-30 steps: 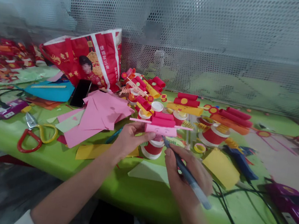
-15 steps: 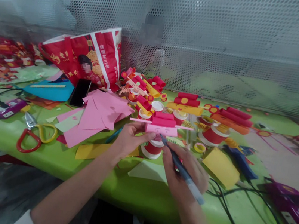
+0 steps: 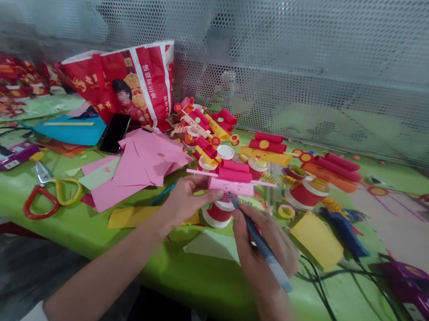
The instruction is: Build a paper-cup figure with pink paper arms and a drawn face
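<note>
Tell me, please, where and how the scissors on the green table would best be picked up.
Probably by the red handle loop, coming from the near edge of the table. The scissors lie flat, loops spread apart, and the red one sits closest to that edge, while the metal blades point away from it.

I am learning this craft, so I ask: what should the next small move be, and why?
Probably one short, light stroke of the pen on the pink roll. The right hand holds the pen with its tip near the roll's lower edge, the left hand holds the roll's left end, and small face marks already show on it.
</note>
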The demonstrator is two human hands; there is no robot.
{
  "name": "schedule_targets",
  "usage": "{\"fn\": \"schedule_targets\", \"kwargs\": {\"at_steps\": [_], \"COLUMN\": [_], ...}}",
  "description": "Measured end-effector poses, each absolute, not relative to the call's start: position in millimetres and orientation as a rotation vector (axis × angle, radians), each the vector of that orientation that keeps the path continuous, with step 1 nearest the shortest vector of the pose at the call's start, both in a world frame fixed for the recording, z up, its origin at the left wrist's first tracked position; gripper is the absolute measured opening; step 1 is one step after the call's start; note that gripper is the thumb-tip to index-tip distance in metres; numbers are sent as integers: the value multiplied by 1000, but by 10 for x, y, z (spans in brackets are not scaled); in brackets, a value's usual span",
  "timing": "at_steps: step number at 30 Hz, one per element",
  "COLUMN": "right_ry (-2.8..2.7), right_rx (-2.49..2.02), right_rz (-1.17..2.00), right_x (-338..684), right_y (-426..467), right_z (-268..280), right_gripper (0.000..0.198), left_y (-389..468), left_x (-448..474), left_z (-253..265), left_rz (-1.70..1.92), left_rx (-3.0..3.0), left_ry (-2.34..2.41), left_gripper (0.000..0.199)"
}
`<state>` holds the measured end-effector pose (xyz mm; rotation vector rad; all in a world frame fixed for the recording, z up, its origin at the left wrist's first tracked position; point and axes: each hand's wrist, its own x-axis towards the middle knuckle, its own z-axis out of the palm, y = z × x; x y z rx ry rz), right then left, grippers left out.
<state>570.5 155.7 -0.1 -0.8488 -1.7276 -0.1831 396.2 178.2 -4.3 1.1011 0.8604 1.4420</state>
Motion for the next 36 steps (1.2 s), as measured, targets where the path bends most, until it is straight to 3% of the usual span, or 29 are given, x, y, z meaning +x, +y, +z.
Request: {"fn": "schedule_targets", "kwargs": {"at_steps": [36], "right_ry": [-1730], "right_rx": [-814], "right_rz": [-181], "right_x": [5697], "right_y": [1569], "right_z": [17], "right_gripper": [24], "left_y": [1782], "left_x": [3963], "left_z": [-32], "left_rz": [1446], "left_rx": [1098], "left_ry": [857], "left_gripper": [32]}}
